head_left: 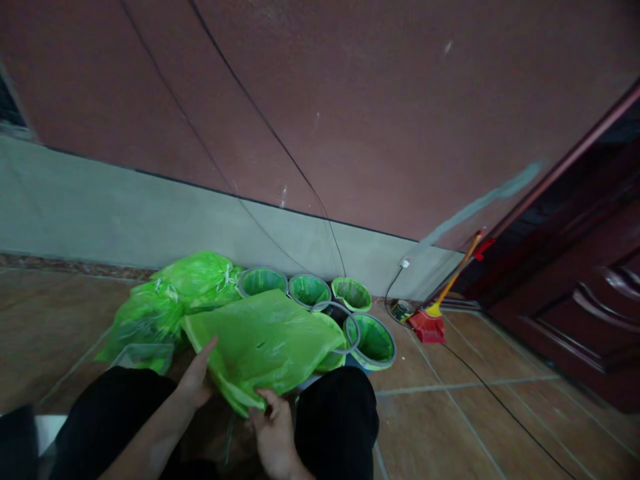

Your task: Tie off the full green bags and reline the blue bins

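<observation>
A flat green plastic bag (pixel 265 343) is spread out in front of me over my knees. My left hand (pixel 197 380) pinches its left edge, thumb on top. My right hand (pixel 273 430) grips the bag's near bottom edge, fingers curled on the plastic. Beyond the bag stand several small bins lined with green bags (pixel 310 291), one with a loose grey ring (pixel 340 323) resting on its rim.
Full, tied green bags (pixel 170 300) lie on the tiled floor to the left. A red dustpan and yellow-handled broom (pixel 433 320) lean at the wall beside a dark wooden door (pixel 575 287). Black cables run down the wall and across the floor.
</observation>
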Motion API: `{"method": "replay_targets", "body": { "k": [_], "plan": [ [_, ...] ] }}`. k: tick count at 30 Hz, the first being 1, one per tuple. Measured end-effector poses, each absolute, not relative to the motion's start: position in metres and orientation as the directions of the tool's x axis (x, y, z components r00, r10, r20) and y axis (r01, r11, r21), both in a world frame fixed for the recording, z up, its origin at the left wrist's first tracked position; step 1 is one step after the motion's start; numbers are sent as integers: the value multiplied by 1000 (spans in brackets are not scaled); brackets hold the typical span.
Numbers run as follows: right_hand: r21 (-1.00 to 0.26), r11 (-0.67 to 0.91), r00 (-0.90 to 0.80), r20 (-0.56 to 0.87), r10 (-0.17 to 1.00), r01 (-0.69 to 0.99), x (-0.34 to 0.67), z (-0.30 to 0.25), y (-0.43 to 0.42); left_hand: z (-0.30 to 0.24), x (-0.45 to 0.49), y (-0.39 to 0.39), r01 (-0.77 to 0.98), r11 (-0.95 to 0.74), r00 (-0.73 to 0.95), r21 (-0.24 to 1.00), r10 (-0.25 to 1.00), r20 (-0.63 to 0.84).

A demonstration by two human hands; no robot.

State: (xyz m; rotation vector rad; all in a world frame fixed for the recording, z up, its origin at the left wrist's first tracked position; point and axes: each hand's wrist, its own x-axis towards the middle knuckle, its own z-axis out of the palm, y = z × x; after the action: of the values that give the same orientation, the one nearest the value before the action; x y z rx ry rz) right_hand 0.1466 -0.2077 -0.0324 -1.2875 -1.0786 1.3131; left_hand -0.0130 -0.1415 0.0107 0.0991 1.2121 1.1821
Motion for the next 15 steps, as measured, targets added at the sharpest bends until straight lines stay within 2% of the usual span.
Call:
{"method": "replay_targets", "body": {
  "k": [4, 6, 8, 11, 13, 15],
  "plan": [
    [-983, -87, -355, -140, 924, 161, 153, -22, -227, 13, -27, -131, -460, 374, -369, 805, 744, -556],
    [-971, -59, -407, -152, 901, 231, 158, -14, -228, 25, -40, -127, -421, 336, -398, 842, 766, -505],
    [-966, -44, -340, -132, 931, 254, 165, -2, -218, 48, -51, -125, -363, 279, -390, 889, 821, -417],
    [-982, 6, -114, -16, 993, 187, 182, 19, -183, 96, -65, -128, -173, 141, -333, 975, 923, -192],
    [-989, 56, 52, 64, 997, 139, 198, 29, -151, 130, -72, -135, -126, 154, -170, 980, 970, -175],
    [-987, 55, 169, 81, 982, 152, 212, 29, -122, 160, -76, -146, -115, 186, -57, 976, 980, -193]
  ]
}}
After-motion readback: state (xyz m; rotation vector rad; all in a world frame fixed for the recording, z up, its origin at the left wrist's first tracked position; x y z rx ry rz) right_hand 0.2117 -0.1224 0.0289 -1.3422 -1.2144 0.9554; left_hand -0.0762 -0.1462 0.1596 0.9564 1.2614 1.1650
